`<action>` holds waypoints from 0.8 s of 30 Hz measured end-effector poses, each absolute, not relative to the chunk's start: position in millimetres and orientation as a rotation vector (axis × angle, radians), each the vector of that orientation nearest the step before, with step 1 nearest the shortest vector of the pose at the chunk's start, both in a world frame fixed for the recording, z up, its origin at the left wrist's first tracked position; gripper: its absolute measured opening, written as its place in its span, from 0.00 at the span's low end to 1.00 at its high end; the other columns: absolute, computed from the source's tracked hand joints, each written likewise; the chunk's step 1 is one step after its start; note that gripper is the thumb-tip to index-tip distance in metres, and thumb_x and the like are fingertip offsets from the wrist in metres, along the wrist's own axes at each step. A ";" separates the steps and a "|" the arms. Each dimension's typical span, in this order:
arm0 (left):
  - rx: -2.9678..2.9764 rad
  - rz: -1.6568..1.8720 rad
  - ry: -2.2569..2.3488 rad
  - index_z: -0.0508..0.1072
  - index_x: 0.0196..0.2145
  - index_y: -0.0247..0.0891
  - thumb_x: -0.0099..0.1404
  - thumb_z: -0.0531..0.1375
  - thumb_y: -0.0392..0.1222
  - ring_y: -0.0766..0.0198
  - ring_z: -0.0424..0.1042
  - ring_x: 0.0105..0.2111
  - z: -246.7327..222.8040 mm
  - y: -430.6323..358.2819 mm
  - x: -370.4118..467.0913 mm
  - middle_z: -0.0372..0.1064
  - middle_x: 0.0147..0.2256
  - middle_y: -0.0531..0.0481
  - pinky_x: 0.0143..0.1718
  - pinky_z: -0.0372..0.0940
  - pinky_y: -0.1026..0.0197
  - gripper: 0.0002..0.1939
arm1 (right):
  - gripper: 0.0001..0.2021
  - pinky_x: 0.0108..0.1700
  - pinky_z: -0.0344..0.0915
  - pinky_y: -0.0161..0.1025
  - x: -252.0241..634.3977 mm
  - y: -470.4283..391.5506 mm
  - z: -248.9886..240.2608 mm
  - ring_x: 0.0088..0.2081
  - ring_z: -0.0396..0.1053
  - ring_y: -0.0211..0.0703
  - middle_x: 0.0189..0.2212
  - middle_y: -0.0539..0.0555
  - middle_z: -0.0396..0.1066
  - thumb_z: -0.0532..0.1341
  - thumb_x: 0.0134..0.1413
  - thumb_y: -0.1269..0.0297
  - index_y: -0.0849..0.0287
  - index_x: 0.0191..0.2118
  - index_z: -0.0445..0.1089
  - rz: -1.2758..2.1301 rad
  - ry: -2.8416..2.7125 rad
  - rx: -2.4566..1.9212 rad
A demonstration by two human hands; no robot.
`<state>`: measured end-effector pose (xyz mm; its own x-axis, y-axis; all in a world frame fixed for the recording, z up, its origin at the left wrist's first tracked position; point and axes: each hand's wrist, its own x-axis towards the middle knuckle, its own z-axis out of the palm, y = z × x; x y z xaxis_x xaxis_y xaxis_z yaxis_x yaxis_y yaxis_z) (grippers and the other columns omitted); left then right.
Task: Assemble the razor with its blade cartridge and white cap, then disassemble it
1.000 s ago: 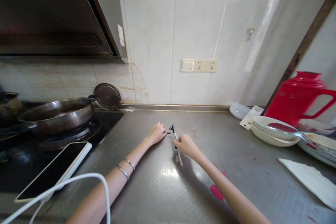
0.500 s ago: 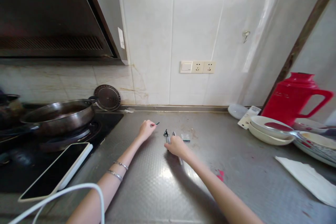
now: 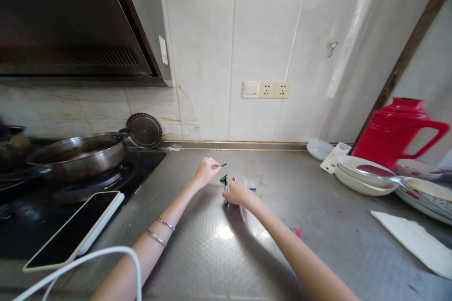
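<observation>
My left hand (image 3: pixel 207 171) is closed in a pinch on a short, thin dark green stick (image 3: pixel 223 164), held just above the counter. Close beside it, my right hand (image 3: pixel 238 193) is closed around a slim black-and-silver tool (image 3: pixel 223 179) whose dark head points away from me; its exact kind is too small to make out. A thin silvery bar (image 3: pixel 242 213) shows under the right hand, partly covered by it. Beyond that hand's knuckles lie a small clear plastic piece (image 3: pixel 249 183) and another dark green piece (image 3: pixel 253 189).
On the left are a cooktop with a steel pan (image 3: pixel 81 153) and a phone (image 3: pixel 72 230) near a white cable (image 3: pixel 106 250). At the right stand a red thermos jug (image 3: pixel 391 131), stacked bowls (image 3: pixel 363 188) and a white paper (image 3: pixel 411 240). A pink scrap (image 3: pixel 297 232) lies nearer me.
My left hand has moved right with the green stick, closer to the tool's head. My right hand has barely shifted.
</observation>
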<state>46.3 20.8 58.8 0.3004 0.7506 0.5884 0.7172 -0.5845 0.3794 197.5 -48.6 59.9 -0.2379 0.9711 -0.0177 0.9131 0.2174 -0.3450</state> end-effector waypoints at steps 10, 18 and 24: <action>3.008 0.927 1.058 0.75 0.34 0.36 0.63 0.55 0.41 0.61 0.63 0.39 70.1 -5.3 70.5 0.68 0.34 0.46 0.41 0.60 0.58 0.10 | 0.13 0.32 0.60 0.31 283.0 -32.5 87.8 0.29 0.67 0.37 0.28 0.52 0.73 0.58 0.49 0.62 0.62 0.39 0.73 0.361 -2.051 -1.439; 3.048 0.898 0.945 0.74 0.33 0.36 0.63 0.54 0.42 0.61 0.63 0.38 64.0 -9.1 96.8 0.67 0.34 0.46 0.40 0.60 0.58 0.10 | 0.08 0.36 0.61 0.33 303.6 -35.1 79.6 0.31 0.66 0.37 0.30 0.53 0.70 0.61 0.48 0.63 0.60 0.34 0.74 0.319 -2.184 -1.217; 3.034 0.919 0.918 0.73 0.32 0.35 0.63 0.54 0.41 0.61 0.63 0.38 57.8 -8.7 106.2 0.67 0.34 0.45 0.40 0.61 0.59 0.10 | 0.06 0.36 0.60 0.33 307.3 -35.2 76.9 0.31 0.66 0.37 0.30 0.52 0.69 0.61 0.48 0.66 0.59 0.33 0.74 0.309 -2.196 -1.244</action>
